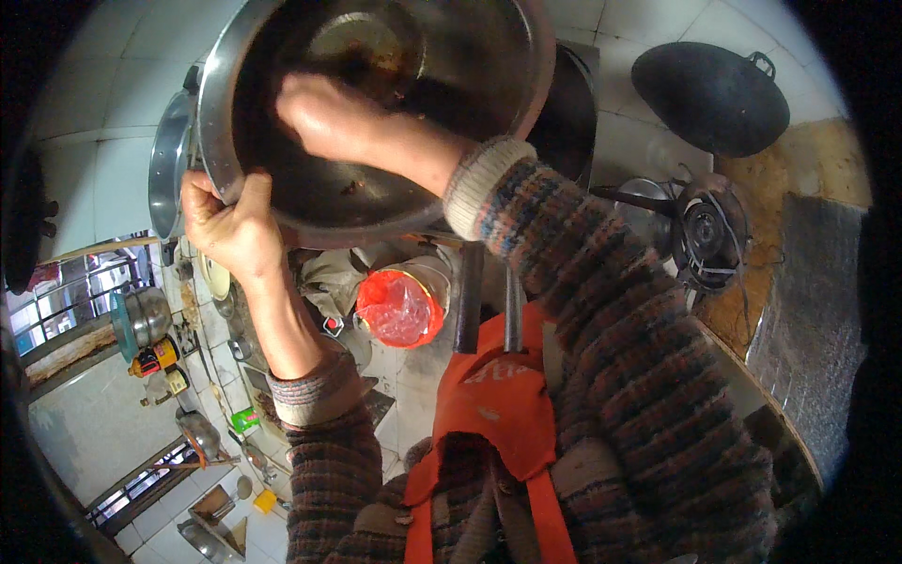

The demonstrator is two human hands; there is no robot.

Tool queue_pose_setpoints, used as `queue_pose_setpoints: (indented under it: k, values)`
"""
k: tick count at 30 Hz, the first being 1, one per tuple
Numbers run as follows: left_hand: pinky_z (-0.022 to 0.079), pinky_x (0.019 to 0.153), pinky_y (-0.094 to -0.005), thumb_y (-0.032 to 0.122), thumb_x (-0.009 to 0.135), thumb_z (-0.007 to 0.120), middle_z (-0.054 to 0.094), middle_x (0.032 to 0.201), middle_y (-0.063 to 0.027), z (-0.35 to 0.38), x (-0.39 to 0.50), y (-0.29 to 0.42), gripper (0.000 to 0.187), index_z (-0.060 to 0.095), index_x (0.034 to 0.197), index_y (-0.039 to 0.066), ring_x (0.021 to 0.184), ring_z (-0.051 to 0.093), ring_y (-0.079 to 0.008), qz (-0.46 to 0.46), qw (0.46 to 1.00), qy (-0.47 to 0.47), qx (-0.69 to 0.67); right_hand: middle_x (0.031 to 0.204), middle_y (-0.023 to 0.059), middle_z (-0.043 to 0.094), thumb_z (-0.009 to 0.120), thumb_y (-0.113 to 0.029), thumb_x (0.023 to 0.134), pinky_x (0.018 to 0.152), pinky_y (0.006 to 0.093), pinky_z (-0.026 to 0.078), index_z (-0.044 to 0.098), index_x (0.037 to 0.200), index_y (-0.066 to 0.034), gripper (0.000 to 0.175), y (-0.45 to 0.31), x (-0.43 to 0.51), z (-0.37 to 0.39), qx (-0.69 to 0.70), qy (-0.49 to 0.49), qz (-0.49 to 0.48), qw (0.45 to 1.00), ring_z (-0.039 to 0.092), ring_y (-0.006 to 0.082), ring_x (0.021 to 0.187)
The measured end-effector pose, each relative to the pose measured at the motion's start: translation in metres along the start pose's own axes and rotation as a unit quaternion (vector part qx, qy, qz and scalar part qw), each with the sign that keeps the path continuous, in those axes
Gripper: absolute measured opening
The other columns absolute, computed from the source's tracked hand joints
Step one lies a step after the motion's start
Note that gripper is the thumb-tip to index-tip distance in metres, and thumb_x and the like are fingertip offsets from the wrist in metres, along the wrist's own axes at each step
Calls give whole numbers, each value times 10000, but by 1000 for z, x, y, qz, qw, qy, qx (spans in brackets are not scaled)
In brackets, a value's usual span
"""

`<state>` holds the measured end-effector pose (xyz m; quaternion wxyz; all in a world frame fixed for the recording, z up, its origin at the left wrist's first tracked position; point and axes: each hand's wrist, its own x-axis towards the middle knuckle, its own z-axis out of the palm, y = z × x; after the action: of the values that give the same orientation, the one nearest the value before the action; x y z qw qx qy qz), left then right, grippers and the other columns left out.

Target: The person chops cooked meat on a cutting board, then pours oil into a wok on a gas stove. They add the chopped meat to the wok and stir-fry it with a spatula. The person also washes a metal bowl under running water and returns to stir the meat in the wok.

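A large round metal basin (479, 63) is tilted up before me, its dark inside facing me. Small brown specks and a stained patch show on its inner surface. My left hand (239, 229) grips the basin's lower left rim, thumb inside and fingers around the outer edge. Inside the basin is my right hand (320, 116), blurred, with its fingers curled towards the wall. Whether those fingers hold anything is hidden. Below the basin, two dark pan handles (467, 299) point towards my red apron (493, 402).
A bucket lined with a red plastic bag (402, 310) stands on the floor below. One black wok (712, 99) hangs on the tiled wall at right, above a gas burner (705, 225). A metal lid (169, 166) hangs at left, near shelves with bottles (156, 356).
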<state>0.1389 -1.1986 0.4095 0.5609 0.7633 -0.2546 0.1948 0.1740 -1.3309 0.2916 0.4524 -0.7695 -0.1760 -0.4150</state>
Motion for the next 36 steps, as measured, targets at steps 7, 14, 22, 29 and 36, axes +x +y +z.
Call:
queue_pose_setpoints:
  k: [7,14,22,29,36]
  values:
    - [333,608,-180,-148,664,615,448,717,61,-10,4,-7,310,439,735,97,649,376,-34,-12,1000,17,-10,964,182,621,612,2,766,776,433,513,663,903,20,148,-25,10,-10,63,34,35,997,624,376,918]
    - [338,615,-175,-158,654,605,478,735,55,-17,10,-7,312,453,739,100,645,394,-37,-12,999,33,-4,1182,226,575,537,-14,810,976,402,449,595,1120,0,315,-29,-14,-9,60,-214,87,971,528,349,1180]
    - [335,620,-172,-141,659,615,472,722,61,-9,1,1,300,448,722,101,657,397,-34,-3,999,40,-32,1118,238,574,528,-14,854,872,437,483,604,1035,55,208,-47,13,-19,52,-101,65,991,569,411,1034]
    - [337,589,-184,-90,658,651,445,657,65,-10,-11,14,281,431,690,82,630,386,-34,60,994,47,75,1085,180,594,579,29,718,930,408,464,662,1032,6,325,-14,-25,-74,-253,-122,233,931,564,354,1031]
    - [344,574,-183,-77,651,679,455,635,46,10,-32,12,303,422,684,81,607,373,-36,119,987,59,87,1109,200,575,567,-23,784,929,409,458,652,985,42,229,12,-47,-22,-147,-182,314,920,551,367,1056]
